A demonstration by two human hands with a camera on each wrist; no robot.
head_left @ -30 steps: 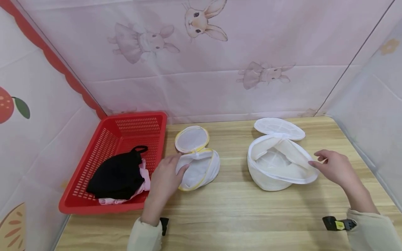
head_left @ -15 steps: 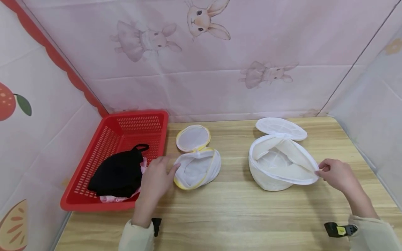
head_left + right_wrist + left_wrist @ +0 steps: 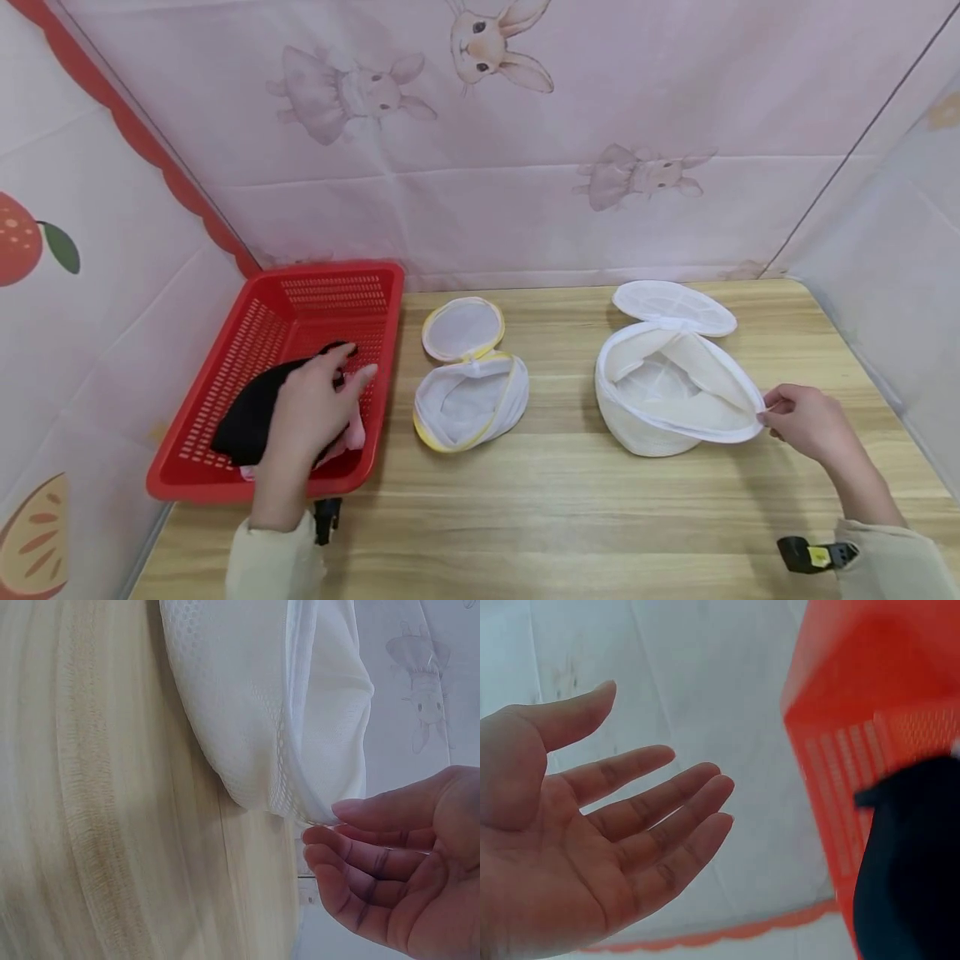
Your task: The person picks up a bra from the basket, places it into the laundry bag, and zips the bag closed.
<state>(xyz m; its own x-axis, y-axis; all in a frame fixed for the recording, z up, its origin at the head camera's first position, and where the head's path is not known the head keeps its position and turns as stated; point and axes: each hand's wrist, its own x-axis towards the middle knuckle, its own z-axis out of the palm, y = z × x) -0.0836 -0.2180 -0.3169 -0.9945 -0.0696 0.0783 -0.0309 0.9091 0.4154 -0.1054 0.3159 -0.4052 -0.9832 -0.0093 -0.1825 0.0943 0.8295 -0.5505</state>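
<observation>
My left hand (image 3: 311,412) hovers over the red basket (image 3: 392,333), its fingers spread and relaxed with nothing between them. Below it lies a black folded garment (image 3: 247,417) with a thin strap loop, partly covered by the hand. Some pink cloth (image 3: 356,429) shows from under the black one. On the right, my right hand (image 3: 808,423) pinches the rim of a larger white mesh laundry bag (image 3: 647,433) between thumb and fingertips; the right wrist view shows this grip. The bag's mouth is open, with its round lid folded back. Between them stands a smaller mesh laundry bag (image 3: 510,410) with yellow trim, also unzipped.
The basket stands at the left on a wooden table (image 3: 555,517), near the left wall. The small bag's lid (image 3: 461,327) lies back towards the pink rabbit-print curtain (image 3: 487,217). A pale wall bounds the right side.
My left hand has left the small bag's rim and moved left over the basket. My right hand now pinches the larger bag's rim; its fingers were looser before.
</observation>
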